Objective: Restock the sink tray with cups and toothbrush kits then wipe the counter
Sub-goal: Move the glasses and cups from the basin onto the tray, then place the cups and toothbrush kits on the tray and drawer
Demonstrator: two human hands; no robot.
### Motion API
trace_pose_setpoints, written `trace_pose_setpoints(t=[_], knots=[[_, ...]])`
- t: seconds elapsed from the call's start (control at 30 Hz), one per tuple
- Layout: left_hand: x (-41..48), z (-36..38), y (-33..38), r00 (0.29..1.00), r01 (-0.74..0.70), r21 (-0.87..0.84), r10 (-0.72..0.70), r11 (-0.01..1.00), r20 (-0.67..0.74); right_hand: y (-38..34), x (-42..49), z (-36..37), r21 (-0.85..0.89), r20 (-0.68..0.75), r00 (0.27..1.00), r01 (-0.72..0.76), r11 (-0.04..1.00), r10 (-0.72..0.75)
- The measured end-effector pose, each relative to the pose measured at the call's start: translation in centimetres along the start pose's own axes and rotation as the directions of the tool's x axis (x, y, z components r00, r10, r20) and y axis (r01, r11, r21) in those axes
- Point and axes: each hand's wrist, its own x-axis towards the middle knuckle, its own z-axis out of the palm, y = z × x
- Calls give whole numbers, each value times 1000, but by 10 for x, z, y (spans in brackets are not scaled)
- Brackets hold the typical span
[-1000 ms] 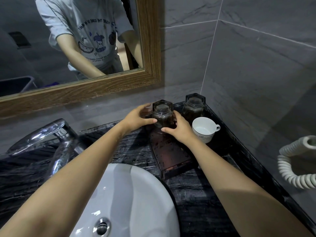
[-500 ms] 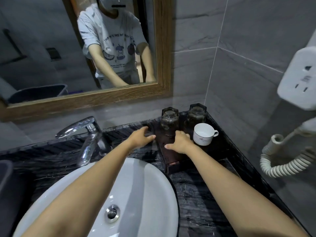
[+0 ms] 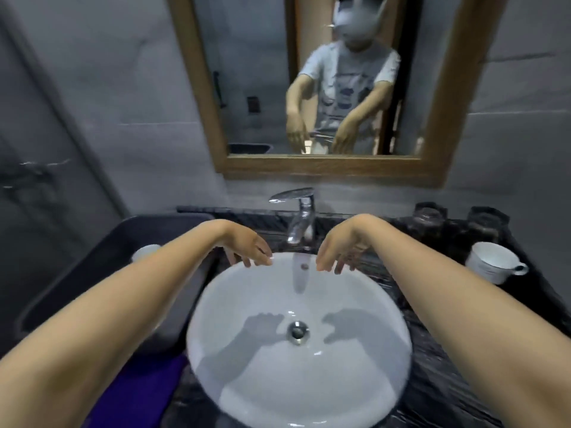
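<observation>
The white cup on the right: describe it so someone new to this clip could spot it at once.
Start at the round white basin and move right across the dark counter towards the corner. The white cup stands there, handle pointing right, in front of two dark glass jars. It is the only white item on that side.

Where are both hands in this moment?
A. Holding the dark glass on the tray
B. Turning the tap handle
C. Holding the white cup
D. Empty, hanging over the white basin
D: the left hand and right hand hang open and empty above the white basin.
</observation>
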Motion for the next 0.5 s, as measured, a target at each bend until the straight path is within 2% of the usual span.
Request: trace_pose_setpoints(t=[0.07,0.17,0.33,0.5], knots=[[0,-1,4,1000,4,5,-4,1000,24,4,0,-1,4,58,998,-8,1000,8],[-4,-6,-7,1000,8,-1,-8,1000,-16,-4,-2,-6,47,50,998,36,998,-39],[-36,-9,-125,979,166,-140,-180,976,-97,-118,38,-5,-35,31,981,190,981,-189],[-24,2,-208,966,206,-208,-232,956,-110,-193,96,2,-63,-19,965,258,964,-260]])
